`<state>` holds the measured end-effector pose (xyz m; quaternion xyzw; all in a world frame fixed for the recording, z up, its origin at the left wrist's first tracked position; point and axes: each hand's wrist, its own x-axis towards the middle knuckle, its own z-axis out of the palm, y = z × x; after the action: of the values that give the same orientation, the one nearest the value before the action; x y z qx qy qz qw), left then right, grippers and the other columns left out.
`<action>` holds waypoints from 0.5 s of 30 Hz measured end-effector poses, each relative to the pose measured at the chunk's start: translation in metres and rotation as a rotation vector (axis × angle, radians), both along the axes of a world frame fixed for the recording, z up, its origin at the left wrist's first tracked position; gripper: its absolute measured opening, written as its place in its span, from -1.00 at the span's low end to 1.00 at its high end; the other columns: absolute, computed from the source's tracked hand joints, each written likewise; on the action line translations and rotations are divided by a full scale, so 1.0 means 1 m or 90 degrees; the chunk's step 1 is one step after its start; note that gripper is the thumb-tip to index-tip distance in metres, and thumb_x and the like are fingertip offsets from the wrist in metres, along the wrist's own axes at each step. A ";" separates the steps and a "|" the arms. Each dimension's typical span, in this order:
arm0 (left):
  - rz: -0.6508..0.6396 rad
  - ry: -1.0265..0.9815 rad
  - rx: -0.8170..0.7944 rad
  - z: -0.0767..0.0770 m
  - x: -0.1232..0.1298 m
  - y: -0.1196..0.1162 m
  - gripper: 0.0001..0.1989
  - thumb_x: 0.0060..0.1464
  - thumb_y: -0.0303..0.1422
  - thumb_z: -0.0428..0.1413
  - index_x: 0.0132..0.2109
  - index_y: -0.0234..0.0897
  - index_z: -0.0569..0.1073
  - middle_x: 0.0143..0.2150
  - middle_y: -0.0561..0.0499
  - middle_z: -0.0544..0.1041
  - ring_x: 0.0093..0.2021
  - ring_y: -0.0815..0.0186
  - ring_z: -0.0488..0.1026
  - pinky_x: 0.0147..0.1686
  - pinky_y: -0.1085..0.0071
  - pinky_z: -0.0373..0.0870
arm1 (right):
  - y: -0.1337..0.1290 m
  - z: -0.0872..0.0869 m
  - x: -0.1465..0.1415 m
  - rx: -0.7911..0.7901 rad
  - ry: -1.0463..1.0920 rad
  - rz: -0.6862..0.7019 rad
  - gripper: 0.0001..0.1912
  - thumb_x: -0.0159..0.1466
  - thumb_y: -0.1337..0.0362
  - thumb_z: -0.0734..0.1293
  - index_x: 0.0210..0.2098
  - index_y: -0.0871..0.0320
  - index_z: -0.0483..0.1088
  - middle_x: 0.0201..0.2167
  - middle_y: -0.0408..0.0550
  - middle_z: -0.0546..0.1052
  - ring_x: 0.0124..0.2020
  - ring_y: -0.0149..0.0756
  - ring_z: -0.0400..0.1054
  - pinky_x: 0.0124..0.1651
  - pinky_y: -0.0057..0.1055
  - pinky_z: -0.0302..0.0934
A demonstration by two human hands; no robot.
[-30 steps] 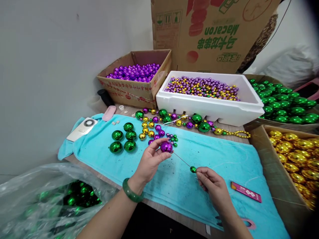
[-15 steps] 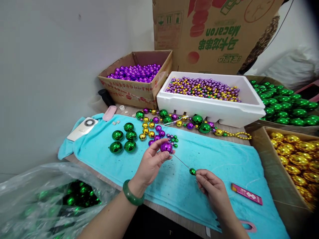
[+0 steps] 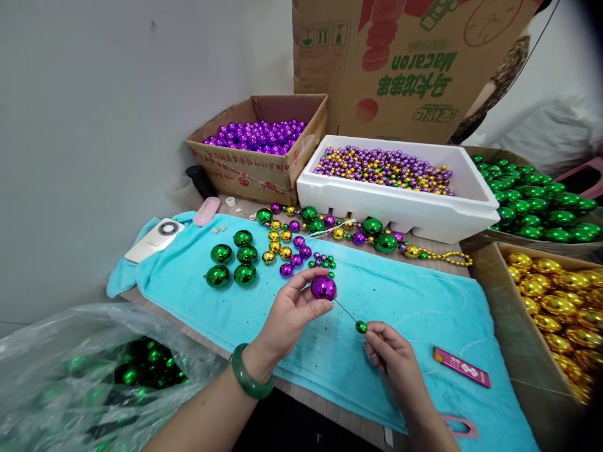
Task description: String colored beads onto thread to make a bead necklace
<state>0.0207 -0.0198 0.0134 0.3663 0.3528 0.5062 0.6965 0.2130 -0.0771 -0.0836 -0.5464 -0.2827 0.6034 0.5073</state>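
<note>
My left hand (image 3: 294, 311), with a green bangle (image 3: 252, 371) at its wrist, grips a large shiny purple bead (image 3: 323, 287) between thumb and fingers. From that bead a thin dark needle or wire (image 3: 346, 311) slants down to a small green bead (image 3: 360, 326). Fingertips of my right hand (image 3: 391, 355) pinch at this green bead. Behind the hands, on the turquoise towel (image 3: 405, 301), lie large green beads (image 3: 245, 274), gold beads (image 3: 285, 252), purple beads (image 3: 296, 260) and a cluster of tiny beads (image 3: 323, 260).
A finished-looking bead strand (image 3: 358, 237) stretches before a white foam box (image 3: 396, 204) of small beads. Cardboard boxes of purple beads (image 3: 264, 135) and gold beads (image 3: 560, 304) flank it. Right of my hand lie a magenta packet (image 3: 461, 367) and pink-handled scissors (image 3: 464, 427). A plastic bag (image 3: 188, 333) hangs at left.
My left hand has shifted slightly right and down with the purple bead, and its thumb sits lower. The purple bead and the green bead are closer together.
</note>
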 end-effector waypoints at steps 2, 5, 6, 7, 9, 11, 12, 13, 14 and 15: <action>0.008 0.012 0.010 0.000 0.000 0.000 -0.56 -0.18 -0.46 0.31 -0.07 -0.19 0.48 -0.20 0.00 0.50 -0.20 0.33 0.43 -0.16 0.41 0.34 | 0.000 0.000 0.000 -0.002 0.007 -0.002 -0.68 0.02 0.08 0.47 -0.36 0.17 0.44 -0.69 -0.22 0.30 -0.68 -0.52 0.08 -0.63 -0.56 -0.11; 0.004 -0.009 -0.009 0.002 0.001 -0.001 -0.58 -0.16 -0.44 0.30 -0.08 -0.19 0.48 -0.23 0.01 0.50 -0.22 0.32 0.44 -0.17 0.40 0.34 | 0.000 0.000 -0.001 -0.008 0.021 0.001 -0.68 0.00 0.08 0.47 -0.38 0.17 0.43 -0.70 -0.23 0.29 -0.69 -0.52 0.07 -0.64 -0.56 -0.13; -0.002 -0.022 -0.020 0.002 0.001 -0.001 -0.59 -0.15 -0.43 0.30 -0.07 -0.19 0.48 -0.25 0.01 0.50 -0.22 0.31 0.45 -0.18 0.39 0.34 | 0.000 0.000 -0.001 -0.010 0.025 0.003 -0.68 0.00 0.08 0.48 -0.38 0.16 0.43 -0.71 -0.24 0.28 -0.69 -0.52 0.06 -0.65 -0.56 -0.14; -0.007 -0.032 -0.028 0.003 0.002 -0.001 -0.59 -0.14 -0.42 0.29 -0.07 -0.19 0.48 -0.26 0.00 0.50 -0.23 0.30 0.46 -0.18 0.37 0.34 | 0.000 0.001 -0.002 -0.012 0.028 0.003 -0.68 -0.01 0.08 0.48 -0.38 0.16 0.43 -0.71 -0.24 0.28 -0.69 -0.53 0.05 -0.65 -0.56 -0.15; -0.012 -0.032 -0.027 0.003 0.002 -0.001 -0.59 -0.14 -0.42 0.29 -0.06 -0.20 0.48 -0.26 0.00 0.51 -0.25 0.30 0.46 -0.18 0.36 0.35 | 0.000 0.001 -0.003 -0.010 0.028 0.003 -0.68 0.00 0.08 0.47 -0.37 0.16 0.44 -0.71 -0.24 0.28 -0.69 -0.53 0.05 -0.64 -0.56 -0.14; -0.008 -0.017 -0.011 0.003 0.001 0.000 -0.58 -0.14 -0.43 0.30 -0.06 -0.20 0.48 -0.23 0.00 0.51 -0.23 0.30 0.46 -0.16 0.36 0.35 | -0.001 0.002 -0.002 -0.007 0.015 0.002 -0.68 0.01 0.08 0.47 -0.37 0.17 0.45 -0.70 -0.23 0.29 -0.68 -0.53 0.06 -0.64 -0.56 -0.13; -0.006 -0.012 -0.003 0.002 0.001 0.000 -0.58 -0.14 -0.43 0.29 -0.06 -0.19 0.48 -0.22 0.00 0.51 -0.22 0.30 0.46 -0.16 0.37 0.35 | -0.001 0.003 -0.002 -0.004 0.004 0.002 -0.68 0.01 0.07 0.47 -0.37 0.18 0.45 -0.70 -0.23 0.29 -0.68 -0.52 0.07 -0.63 -0.56 -0.11; -0.003 -0.007 0.003 0.002 0.000 0.001 -0.58 -0.13 -0.43 0.29 -0.06 -0.19 0.47 -0.22 0.01 0.51 -0.21 0.30 0.46 -0.16 0.38 0.35 | -0.001 0.003 -0.001 0.000 -0.009 0.002 -0.67 0.01 0.07 0.47 -0.37 0.18 0.46 -0.69 -0.22 0.30 -0.67 -0.52 0.07 -0.63 -0.55 -0.10; 0.002 -0.003 0.008 0.001 0.000 0.001 -0.58 -0.13 -0.43 0.29 -0.06 -0.18 0.47 -0.21 0.01 0.50 -0.20 0.30 0.45 -0.16 0.39 0.35 | -0.001 0.004 0.000 0.004 -0.024 0.001 -0.68 0.01 0.06 0.47 -0.38 0.18 0.46 -0.69 -0.21 0.30 -0.67 -0.52 0.08 -0.63 -0.55 -0.09; 0.004 0.002 0.012 0.001 0.000 0.002 -0.58 -0.13 -0.44 0.29 -0.05 -0.18 0.47 -0.21 0.01 0.50 -0.19 0.31 0.45 -0.15 0.40 0.35 | 0.000 0.004 0.002 0.010 -0.040 0.000 -0.68 0.02 0.06 0.47 -0.39 0.18 0.47 -0.68 -0.21 0.31 -0.66 -0.51 0.09 -0.62 -0.55 -0.08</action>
<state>0.0203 -0.0181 0.0146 0.3728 0.3504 0.5112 0.6906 0.2149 -0.0775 -0.0794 -0.5610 -0.3029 0.5837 0.5028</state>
